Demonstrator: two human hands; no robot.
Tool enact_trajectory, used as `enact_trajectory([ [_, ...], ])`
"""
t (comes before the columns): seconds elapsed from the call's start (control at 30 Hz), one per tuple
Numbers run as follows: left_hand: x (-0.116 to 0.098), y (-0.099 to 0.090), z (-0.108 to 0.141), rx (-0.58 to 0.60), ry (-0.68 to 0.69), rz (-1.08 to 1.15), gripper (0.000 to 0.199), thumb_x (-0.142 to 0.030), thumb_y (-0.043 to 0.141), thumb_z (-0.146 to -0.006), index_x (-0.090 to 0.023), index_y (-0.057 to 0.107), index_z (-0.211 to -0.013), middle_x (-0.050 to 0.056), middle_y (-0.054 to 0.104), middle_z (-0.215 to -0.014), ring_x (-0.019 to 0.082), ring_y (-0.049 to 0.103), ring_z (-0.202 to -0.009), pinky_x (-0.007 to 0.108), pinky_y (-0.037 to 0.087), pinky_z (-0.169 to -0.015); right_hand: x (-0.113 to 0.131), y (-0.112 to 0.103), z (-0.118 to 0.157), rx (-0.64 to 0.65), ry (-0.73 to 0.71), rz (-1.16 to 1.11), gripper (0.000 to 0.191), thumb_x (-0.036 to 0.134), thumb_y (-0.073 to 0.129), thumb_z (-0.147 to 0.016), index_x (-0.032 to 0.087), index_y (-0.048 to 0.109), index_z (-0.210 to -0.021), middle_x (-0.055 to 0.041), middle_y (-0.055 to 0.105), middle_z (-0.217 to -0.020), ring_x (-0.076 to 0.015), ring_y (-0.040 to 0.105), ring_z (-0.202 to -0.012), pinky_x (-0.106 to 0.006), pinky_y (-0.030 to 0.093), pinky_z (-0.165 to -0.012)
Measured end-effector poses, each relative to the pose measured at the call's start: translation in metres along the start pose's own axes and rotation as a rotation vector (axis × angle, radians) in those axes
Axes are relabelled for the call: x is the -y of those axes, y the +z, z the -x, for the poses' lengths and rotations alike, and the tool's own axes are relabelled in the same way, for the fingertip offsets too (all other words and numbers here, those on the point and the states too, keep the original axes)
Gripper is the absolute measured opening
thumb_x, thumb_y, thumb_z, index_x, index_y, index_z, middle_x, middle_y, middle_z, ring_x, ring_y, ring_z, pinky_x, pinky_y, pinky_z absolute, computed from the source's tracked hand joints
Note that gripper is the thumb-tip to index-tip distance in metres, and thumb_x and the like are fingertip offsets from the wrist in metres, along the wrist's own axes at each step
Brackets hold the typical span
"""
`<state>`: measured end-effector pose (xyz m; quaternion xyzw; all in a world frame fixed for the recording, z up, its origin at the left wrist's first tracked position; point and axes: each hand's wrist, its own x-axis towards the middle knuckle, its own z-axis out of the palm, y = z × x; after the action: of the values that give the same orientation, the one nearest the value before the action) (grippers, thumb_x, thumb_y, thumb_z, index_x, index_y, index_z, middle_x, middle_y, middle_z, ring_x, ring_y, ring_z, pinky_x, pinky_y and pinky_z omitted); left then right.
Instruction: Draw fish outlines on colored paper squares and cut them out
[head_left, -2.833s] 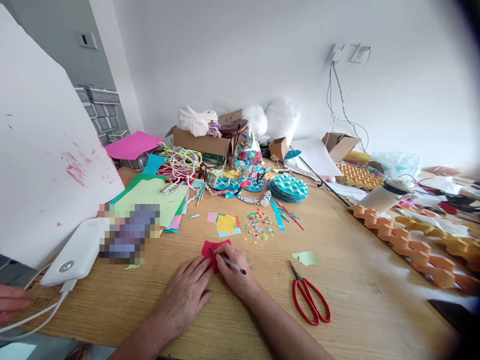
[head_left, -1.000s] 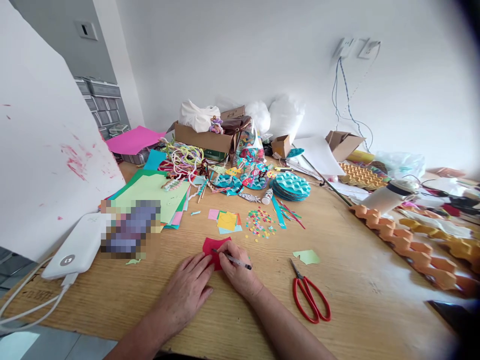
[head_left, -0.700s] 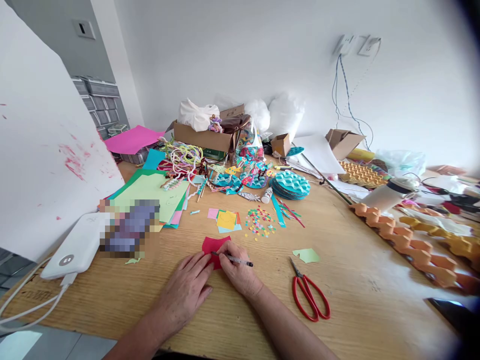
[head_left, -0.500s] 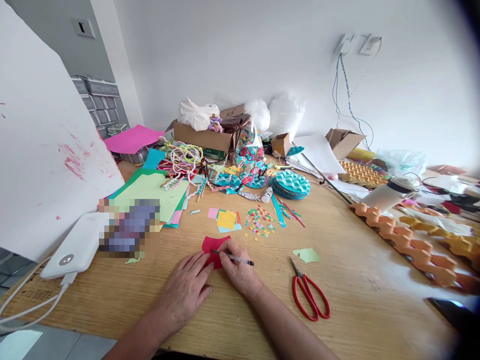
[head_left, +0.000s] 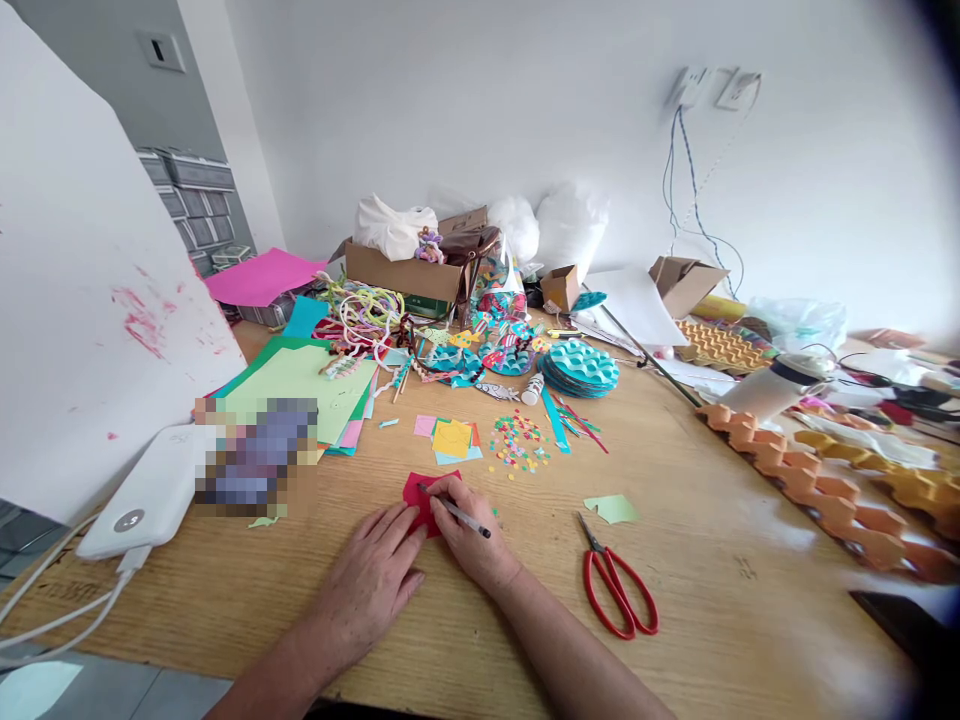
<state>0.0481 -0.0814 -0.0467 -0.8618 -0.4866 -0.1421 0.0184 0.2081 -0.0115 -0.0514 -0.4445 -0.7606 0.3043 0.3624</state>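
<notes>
A small piece of red paper [head_left: 417, 490] lies on the wooden table, partly covered by both hands. My left hand [head_left: 381, 565] rests flat with fingers stretched out, its fingertips pressing the paper's lower left edge. In my right hand [head_left: 469, 535] is a pen [head_left: 466, 518], gripped between thumb and fingers with its tip on the red paper. Red-handled scissors [head_left: 619, 590] lie to the right, blades slightly apart, beside a cut scrap of light green paper [head_left: 613, 508]. Beyond the red paper are small coloured paper squares [head_left: 452, 438] and a scatter of paper dots [head_left: 519, 442].
A white power bank [head_left: 150, 490] with a cable and a stack of coloured sheets [head_left: 322, 385] are at left. Turquoise wavy discs [head_left: 579, 368], a small white bottle [head_left: 532, 389] and craft pieces lie farther back. Orange egg-carton strips [head_left: 817, 490] and a white flask [head_left: 776, 388] occupy the right.
The pen tip has shifted slightly up and left on the red paper, and the pen is tilted more steeply. My left hand stays in place.
</notes>
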Motion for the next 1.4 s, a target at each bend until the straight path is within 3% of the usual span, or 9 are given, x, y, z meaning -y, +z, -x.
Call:
enact_trajectory([
  [0.6, 0.0002, 0.0006, 0.0, 0.009, -0.01, -0.013, 0.038, -0.019, 0.058, -0.081, -0.015, 0.058, -0.119, 0.014, 0.059, -0.127, 0.028, 0.052, -0.117, 0.047, 0.045, -0.097, 0.0048, -0.0081, 0.0031, -0.013, -0.033, -0.038, 0.013, 0.014, 0.043, -0.075, 0.02, 0.05, -0.066, 0.002, 0.055, -0.056, -0.0121, 0.048, -0.052, -0.022, 0.034, -0.049],
  [1.03, 0.0002, 0.0027, 0.0018, -0.034, -0.028, 0.028, 0.035, -0.02, 0.055, -0.083, -0.018, 0.058, -0.118, 0.011, 0.059, -0.125, 0.026, 0.052, -0.116, 0.044, 0.043, -0.099, 0.0043, -0.0075, 0.0036, -0.034, -0.019, -0.067, 0.013, 0.013, 0.043, -0.074, 0.02, 0.051, -0.067, 0.0022, 0.056, -0.057, -0.0125, 0.049, -0.054, -0.022, 0.036, -0.051],
  [1.4, 0.0026, -0.0016, -0.0006, 0.031, -0.044, 0.027, 0.039, -0.017, 0.058, -0.08, -0.02, 0.057, -0.12, 0.012, 0.056, -0.129, 0.027, 0.051, -0.119, 0.045, 0.045, -0.098, 0.0063, -0.0066, 0.0044, -0.038, -0.008, -0.055, 0.01, 0.019, 0.047, -0.08, 0.02, 0.056, -0.075, 0.0027, 0.059, -0.06, -0.0115, 0.051, -0.053, -0.021, 0.039, -0.052],
])
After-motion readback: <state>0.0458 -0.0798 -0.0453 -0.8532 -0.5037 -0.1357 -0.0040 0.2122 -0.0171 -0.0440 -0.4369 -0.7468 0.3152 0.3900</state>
